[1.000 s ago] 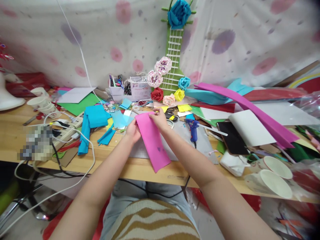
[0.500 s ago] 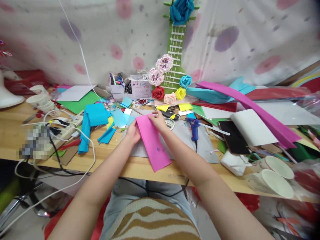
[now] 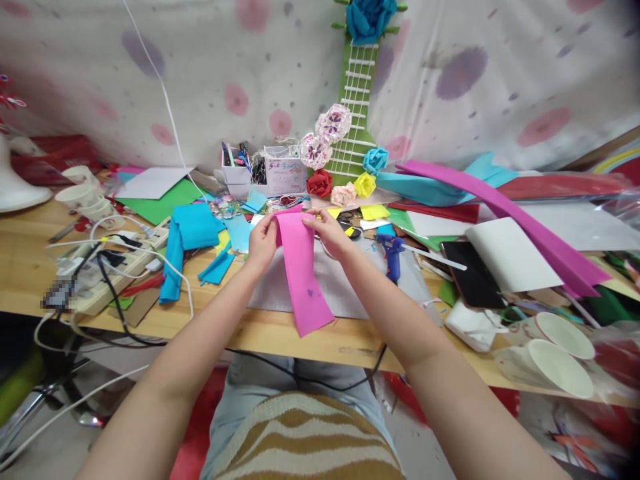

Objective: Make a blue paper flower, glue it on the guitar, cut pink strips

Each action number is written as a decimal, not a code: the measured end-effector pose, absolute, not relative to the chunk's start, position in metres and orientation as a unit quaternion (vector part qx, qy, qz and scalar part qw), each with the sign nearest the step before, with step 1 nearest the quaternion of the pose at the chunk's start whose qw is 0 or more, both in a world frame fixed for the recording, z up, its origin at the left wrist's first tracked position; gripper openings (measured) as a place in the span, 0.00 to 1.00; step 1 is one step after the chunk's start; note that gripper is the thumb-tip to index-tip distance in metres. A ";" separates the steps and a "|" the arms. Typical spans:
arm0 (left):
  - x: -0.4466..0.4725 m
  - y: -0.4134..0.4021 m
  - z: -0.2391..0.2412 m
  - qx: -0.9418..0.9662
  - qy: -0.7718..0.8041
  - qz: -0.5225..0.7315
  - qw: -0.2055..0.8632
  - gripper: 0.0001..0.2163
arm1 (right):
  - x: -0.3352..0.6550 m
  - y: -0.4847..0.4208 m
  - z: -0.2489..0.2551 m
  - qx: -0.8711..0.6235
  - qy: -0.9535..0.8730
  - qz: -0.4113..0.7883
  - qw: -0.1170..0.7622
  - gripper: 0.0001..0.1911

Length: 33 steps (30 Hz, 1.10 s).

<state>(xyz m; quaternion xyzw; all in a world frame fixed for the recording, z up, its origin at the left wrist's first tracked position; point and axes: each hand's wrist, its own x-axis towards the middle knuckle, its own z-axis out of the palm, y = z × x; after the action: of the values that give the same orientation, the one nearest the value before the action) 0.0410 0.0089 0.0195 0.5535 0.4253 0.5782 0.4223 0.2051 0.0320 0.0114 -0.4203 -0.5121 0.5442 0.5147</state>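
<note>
A strip of bright pink crepe paper [image 3: 300, 273] hangs between my hands, its upper end folded over and its lower end reaching toward the table's front edge. My left hand [image 3: 264, 241] pinches the strip's top left corner, fingers closed. At the top right corner, my right hand [image 3: 327, 230] grips the same paper between thumb and fingers. A small dark mark shows low on the strip. Under it lies a grey sheet [image 3: 345, 300]. Right of my right hand rests a blue glue gun [image 3: 393, 257], with black-and-yellow scissors [image 3: 353, 233] partly hidden near my fingers.
Folded blue paper [image 3: 197, 227] lies to the left, beside a power strip [image 3: 120, 273] with tangled cables. At the back leans a green guitar-shaped piece [image 3: 354, 107] with paper flowers. A black phone [image 3: 470, 273] and paper cups [image 3: 560, 367] are on the right.
The pink paper has turned to hang straighter, and its top end is now folded over. My left hand has risen slightly; both hands still hold the strip.
</note>
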 end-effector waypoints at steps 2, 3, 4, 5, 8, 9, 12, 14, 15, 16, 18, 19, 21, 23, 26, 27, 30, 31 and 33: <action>0.027 0.006 0.022 0.684 0.378 0.520 0.345 0.14 | 0.211 0.026 0.014 -0.417 -0.538 0.558 0.475 0.25; 0.020 0.004 0.020 0.743 0.354 0.474 0.314 0.14 | 0.215 0.023 0.014 -0.429 -0.558 0.558 0.439 0.25; 0.012 0.002 0.015 0.788 0.333 0.429 0.289 0.14 | 0.219 0.021 0.012 -0.451 -0.584 0.551 0.390 0.26; 0.004 0.000 0.009 0.816 0.321 0.399 0.269 0.16 | 0.223 0.019 0.010 -0.481 -0.610 0.534 0.332 0.26; -0.013 -0.005 -0.014 0.846 0.334 0.345 0.230 0.23 | 0.228 0.017 0.001 -0.556 -0.673 0.452 0.184 0.24; -0.017 -0.006 -0.020 0.841 0.356 0.345 0.216 0.24 | 0.227 0.017 0.000 -0.569 -0.690 0.417 0.167 0.23; -0.022 -0.005 -0.028 0.836 0.405 0.327 0.176 0.24 | 0.215 0.020 -0.001 -0.597 -0.715 0.316 0.180 0.16; -0.022 -0.005 -0.029 0.852 0.409 0.288 0.157 0.23 | 0.206 0.021 -0.001 -0.622 -0.706 0.285 0.182 0.13; -0.021 -0.005 -0.030 0.860 0.409 0.267 0.146 0.23 | 0.202 0.021 -0.001 -0.630 -0.702 0.278 0.179 0.13; -0.019 -0.005 -0.031 0.866 0.411 0.251 0.135 0.23 | 0.199 0.020 -0.002 -0.627 -0.708 0.271 0.177 0.13; -0.016 -0.006 -0.035 0.864 0.427 0.241 0.113 0.26 | 0.194 0.016 -0.004 -0.578 -0.761 0.230 0.183 0.14; -0.015 -0.007 -0.037 0.859 0.438 0.246 0.103 0.28 | 0.192 0.013 -0.006 -0.533 -0.800 0.199 0.190 0.15; -0.014 -0.010 -0.042 0.853 0.443 0.261 0.091 0.30 | 0.189 0.006 -0.011 -0.432 -0.870 0.138 0.192 0.14; -0.016 -0.011 -0.045 0.857 0.424 0.278 0.088 0.30 | 0.184 0.001 -0.015 -0.363 -0.910 0.093 0.177 0.14; -0.020 -0.011 -0.049 0.845 0.423 0.318 0.079 0.27 | 0.175 -0.004 -0.021 -0.336 -0.929 0.047 0.151 0.13; -0.022 -0.010 -0.050 0.830 0.441 0.334 0.071 0.26 | 0.172 -0.005 -0.022 -0.337 -0.930 0.035 0.145 0.12; -0.023 -0.006 -0.056 0.789 0.503 0.350 0.045 0.24 | 0.166 -0.007 -0.026 -0.345 -0.930 0.011 0.125 0.11; -0.022 -0.004 -0.058 0.784 0.514 0.345 0.040 0.24 | 0.164 -0.008 -0.027 -0.346 -0.931 0.005 0.119 0.11; -0.021 -0.002 -0.060 0.785 0.523 0.332 0.036 0.25 | 0.162 -0.010 -0.027 -0.347 -0.932 -0.004 0.107 0.11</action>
<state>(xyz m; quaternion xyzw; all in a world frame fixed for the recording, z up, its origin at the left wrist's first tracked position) -0.0210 -0.0016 -0.0604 0.7846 0.5226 0.3319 0.0356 0.1623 -0.0096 -0.0275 -0.3475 -0.9315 -0.0043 0.1073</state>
